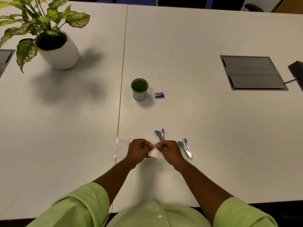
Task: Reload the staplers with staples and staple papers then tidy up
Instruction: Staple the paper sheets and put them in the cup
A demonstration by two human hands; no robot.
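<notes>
1. Both forearms reach forward from rolled-up light green sleeves [85,202] and angle inward, so the two hands meet low in the middle of the white table [196,128].
2. The left hand [138,150] is knuckles-up with its fingers curled, pinching the upper left edge of a small white paper [155,153].
3. The right hand [168,151] mirrors it, fingers curled in, thumb and fingertips nipping the same paper at its top edge. The two pinches nearly touch.
4. The paper sits between the hands, tilted, its lower part showing below the knuckles. Whether it rests on the table or is lifted just off it, I cannot tell.
5. Just left of the left hand, a second paper slip [121,147] lies flat on the table beside the seam.
6. Right behind the right hand, a dark blue stapler [159,135] lies hinged open, partly hidden by the fingers.
7. Just to the right of that hand, a light blue stapler [185,147] also lies open, metal channel showing.
8. Farther up the table stands a green-rimmed cup [139,89], with a small blue staple box [159,95] just to its right.
9. A potted plant [54,45] sits far left, and a grey cable hatch [252,72] is set into the table at right.
</notes>
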